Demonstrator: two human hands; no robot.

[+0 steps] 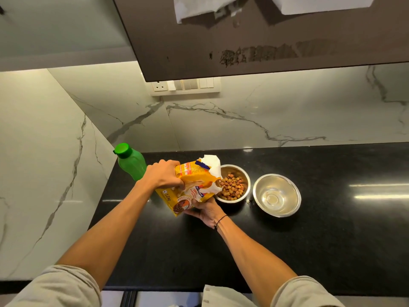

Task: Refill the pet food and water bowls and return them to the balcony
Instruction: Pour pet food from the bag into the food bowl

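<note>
A yellow pet food bag [194,187] is tilted to the right, its torn white mouth over a steel bowl [234,184] that holds brown kibble. My left hand [163,176] grips the bag's top side. Under the bag's lower end, my right hand [207,210] holds it from below. To the right of the food bowl stands a second steel bowl [276,194] with clear water in it. A green plastic bottle [130,160] with its green cap on stands upright behind my left hand, in the counter's left corner.
Everything sits on a black glossy counter [309,240] against a white marble wall. A dark overhead cabinet [243,41] hangs above, with a switch panel [186,85] beneath it. The counter's front edge runs close to my body.
</note>
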